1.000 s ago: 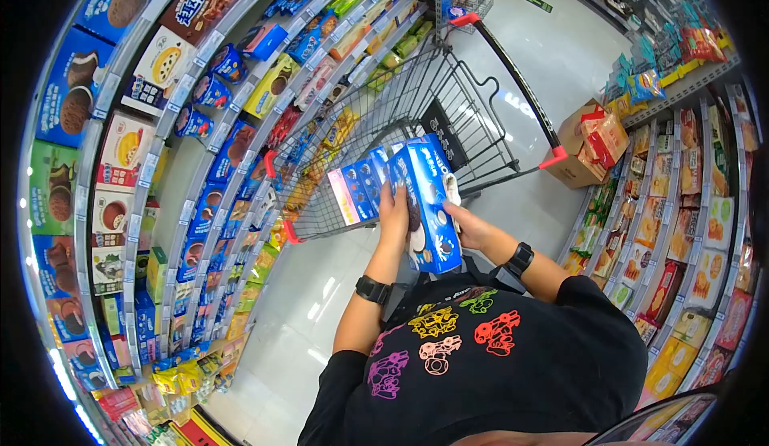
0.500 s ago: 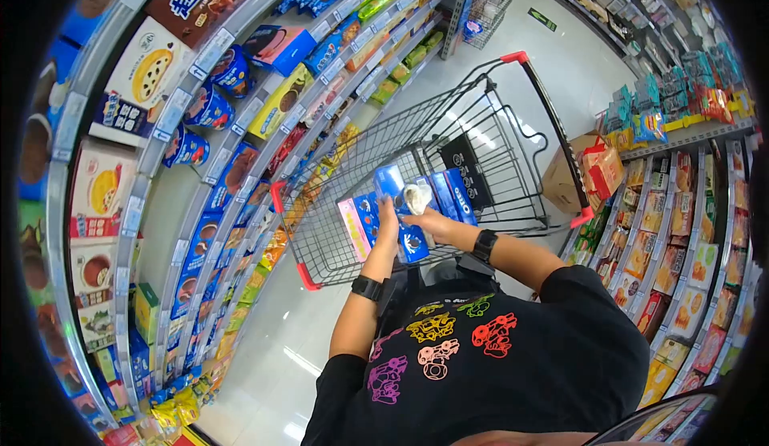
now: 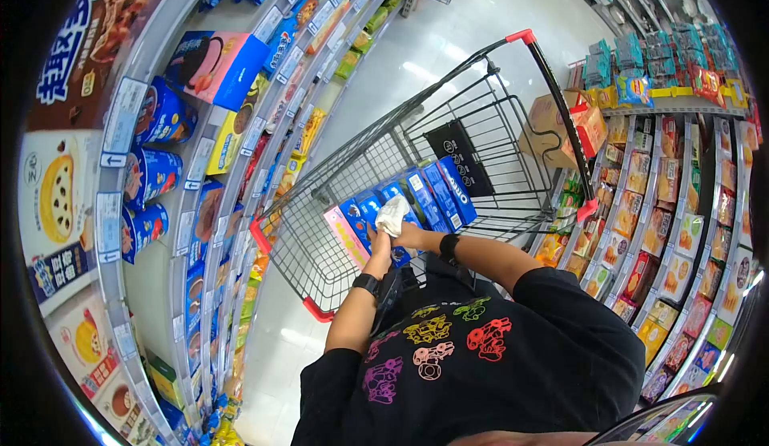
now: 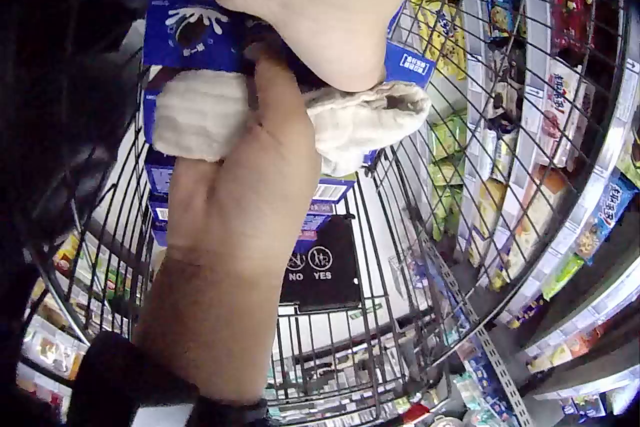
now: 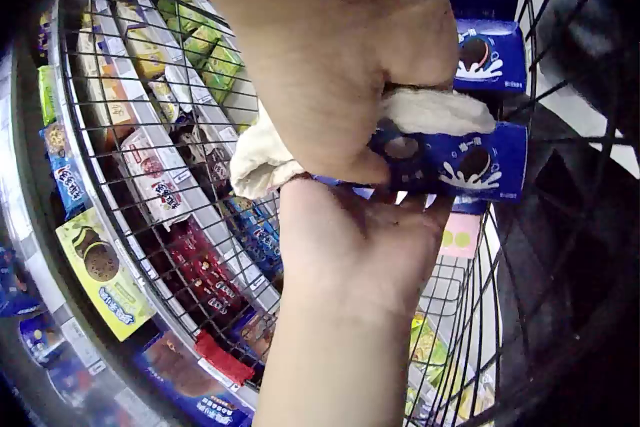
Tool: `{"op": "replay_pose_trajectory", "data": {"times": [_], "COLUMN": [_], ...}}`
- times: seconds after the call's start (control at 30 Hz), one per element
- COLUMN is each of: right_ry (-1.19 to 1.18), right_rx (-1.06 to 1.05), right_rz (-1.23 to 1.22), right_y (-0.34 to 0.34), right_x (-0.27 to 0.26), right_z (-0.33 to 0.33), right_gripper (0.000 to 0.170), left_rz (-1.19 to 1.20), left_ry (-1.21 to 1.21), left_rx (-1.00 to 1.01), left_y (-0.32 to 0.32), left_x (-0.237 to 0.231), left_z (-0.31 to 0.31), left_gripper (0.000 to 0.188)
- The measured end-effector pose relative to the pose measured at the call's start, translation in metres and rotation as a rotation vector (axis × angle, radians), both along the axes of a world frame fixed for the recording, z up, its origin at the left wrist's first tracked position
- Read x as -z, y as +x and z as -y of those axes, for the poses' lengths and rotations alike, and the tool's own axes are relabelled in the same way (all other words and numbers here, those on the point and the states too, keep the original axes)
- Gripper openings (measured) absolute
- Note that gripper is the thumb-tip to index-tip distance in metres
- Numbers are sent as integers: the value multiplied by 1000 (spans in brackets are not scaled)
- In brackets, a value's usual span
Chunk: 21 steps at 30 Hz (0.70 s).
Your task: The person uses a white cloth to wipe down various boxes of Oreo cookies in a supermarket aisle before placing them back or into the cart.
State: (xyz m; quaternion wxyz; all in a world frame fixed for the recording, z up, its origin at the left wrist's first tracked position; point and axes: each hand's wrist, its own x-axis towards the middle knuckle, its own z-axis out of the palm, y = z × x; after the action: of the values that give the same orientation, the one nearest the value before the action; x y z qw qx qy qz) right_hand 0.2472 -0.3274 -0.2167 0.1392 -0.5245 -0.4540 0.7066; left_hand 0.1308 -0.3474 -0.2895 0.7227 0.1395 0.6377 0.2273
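Note:
My right hand [image 3: 410,238] grips a crumpled white cloth [image 3: 392,215] that sticks out on both sides of the fist, against a blue Oreo cookie box [image 3: 398,259]. In the right wrist view, my left hand [image 5: 350,242] holds that cookie box [image 5: 478,159] from below, its fingers partly hidden behind it. The two hands overlap. More blue cookie boxes [image 3: 436,197] stand in a row in the shopping cart [image 3: 312,306], beside a pink-ended box [image 3: 346,236]. In the left wrist view, the cloth [image 4: 205,112] lies across the blue boxes.
Shelves of cookie boxes [image 3: 60,213], tubs [image 3: 152,175] and bags line the aisle on the left. More packaged snacks [image 3: 641,270] fill the shelves at right. A cardboard carton [image 3: 545,129] stands beyond the cart's handle [image 3: 557,109].
The blue box, upright before my chest a second ago, has tipped down among the boxes in the cart. The white cloth now lies further left, near my left hand. The view has shifted.

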Motion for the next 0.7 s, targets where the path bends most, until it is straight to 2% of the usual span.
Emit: {"op": "replay_pose_trajectory", "data": {"times": [0.03, 0.07, 0.17, 0.27, 0.4, 0.47, 0.5, 0.57, 0.6, 0.63, 0.67, 0.7], "right_ry": [-9, 45, 24, -10, -93, -103, -104, -35, 37, 109, 130, 288], "right_rx": [-6, 41, 102, 109, 5, 165, 244, 170, 137, 103, 45, 15], "right_rz": [12, -35, -10, 101, 233, 128, 72, 191, 201, 209, 167, 153], "right_y": [-2, -6, -10, -5, 12, 18, 21, 31, 39, 46, 56, 64], "right_x": [0, 5, 45, 27, -5, 47, 65, 26, 14, -3, -45, -57], "right_z": [0, 2, 10, 3, -3, 16, 21, 16, 18, 21, 18, 23], "right_gripper": [56, 52, 48, 45, 37, 40, 43, 41, 41, 41, 40, 40], "left_rz": [42, -13, 7, -40, 82, 99, 93, 79, -52, -14, 21, 53], "left_ry": [8, 13, 114, 145, 56, -55, -46, -20, 62, 127, 191, 253], "left_rx": [13, 100, 190, 244, 254, 280, 292, 313, 258, 249, 239, 231], "left_y": [-4, -5, -4, -1, 3, 4, 0, -7, -1, 2, 3, -1], "left_x": [3, 5, -17, -26, -34, -55, -39, 12, -3, -8, -13, -18], "left_z": [-1, 2, -9, -13, -12, -14, -9, 5, 9, 12, 14, 14], "left_gripper": [76, 75, 57, 56, 58, 58, 58, 59, 63, 62, 62, 61]}}
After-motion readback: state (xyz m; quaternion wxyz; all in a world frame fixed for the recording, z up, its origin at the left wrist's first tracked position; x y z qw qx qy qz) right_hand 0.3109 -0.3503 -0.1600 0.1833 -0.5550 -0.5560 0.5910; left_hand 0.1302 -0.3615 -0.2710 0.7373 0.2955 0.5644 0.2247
